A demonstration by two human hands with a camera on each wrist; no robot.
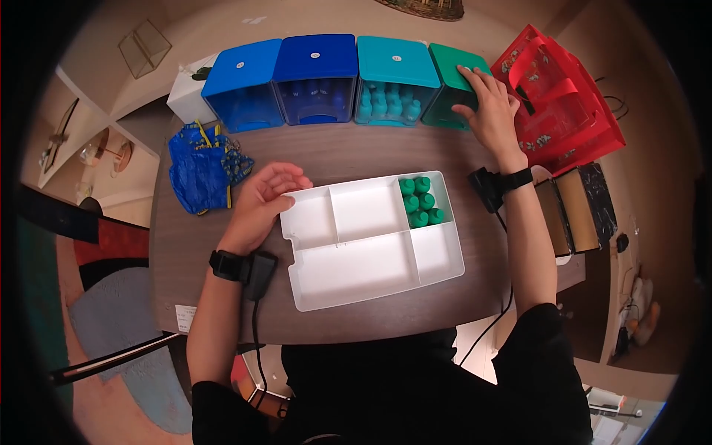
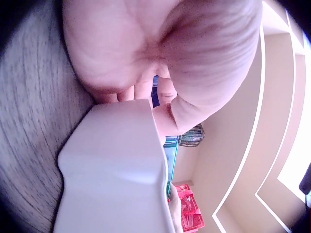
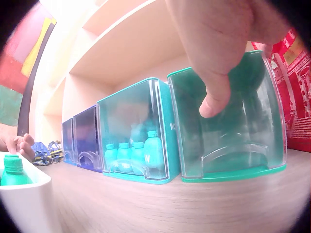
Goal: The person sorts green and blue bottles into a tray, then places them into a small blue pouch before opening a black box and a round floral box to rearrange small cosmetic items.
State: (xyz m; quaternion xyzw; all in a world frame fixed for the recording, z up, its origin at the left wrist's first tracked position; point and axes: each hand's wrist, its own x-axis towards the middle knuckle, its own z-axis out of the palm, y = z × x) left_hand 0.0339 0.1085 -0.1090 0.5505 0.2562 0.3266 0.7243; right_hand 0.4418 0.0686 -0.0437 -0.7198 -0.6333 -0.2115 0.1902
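Observation:
The left hand (image 1: 261, 199) holds the left end of a white divided tray (image 1: 371, 261), its thumb at the rim corner. In the left wrist view its fingers (image 2: 127, 93) pass behind the tray's wall. Several green bottles (image 1: 419, 202) stand in the tray's back right compartment. The right hand (image 1: 491, 119) rests on top of a green box (image 1: 457, 68), fingers extended over the lid. Its thumb (image 3: 216, 99) hangs in front of the clear front panel in the right wrist view. No bottles show behind that panel.
Left of the green box stand a turquoise box (image 1: 397, 63) with turquoise bottles, a dark blue box (image 1: 315, 59) and a blue box (image 1: 239, 70). A red bag (image 1: 560, 104) is at the right. A crumpled blue bag (image 1: 196, 172) lies at the left.

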